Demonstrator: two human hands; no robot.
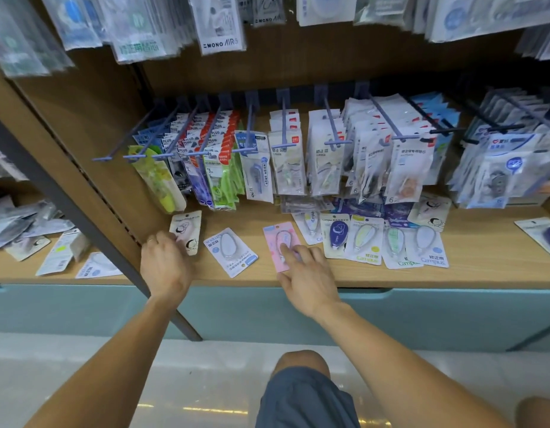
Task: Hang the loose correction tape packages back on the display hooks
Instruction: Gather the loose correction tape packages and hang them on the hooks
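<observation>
Right hand [301, 270] has fingers spread flat on a pink package [281, 242], pressing it against the shelf [483, 267], not lifting it yet. Left hand [165, 261] sits on the corner of a white package [187, 228] by the shelf wall, can't tell if it's actually gripping. Between them lies a pale blue package [230, 251]. Still plenty to do I'd say: a row of Campus packages [381, 242] lies loose to the right, and the leftmost hook [122, 143] looks bare while the other hooks [329, 131] are well stocked.
</observation>
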